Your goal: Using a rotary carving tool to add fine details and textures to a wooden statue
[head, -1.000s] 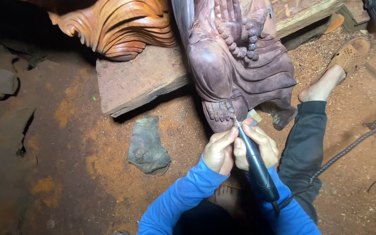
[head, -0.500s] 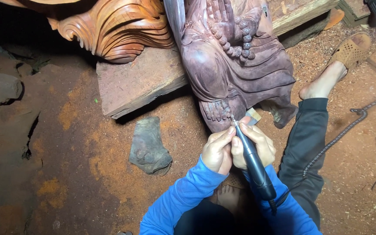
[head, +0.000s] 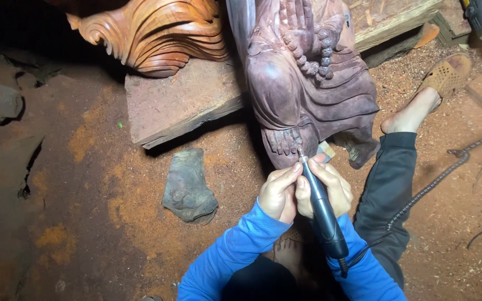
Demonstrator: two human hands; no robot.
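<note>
Rotary carving handpiece [head: 322, 206], gripped by left hand [head: 279, 192] and right hand [head: 330, 187] as before; bit unmoved at carved wooden statue [head: 308, 83] foot just ahead; detailing continues.

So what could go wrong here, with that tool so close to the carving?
The bit is working right at the statue's carved toes; a slip could gouge that fine detail. Both hands, left and right, pinch the tool near its tip, so a skid might catch a fingertip. The cable trails past the person's leg and bare foot; a snag could jerk the tool off line.
</note>
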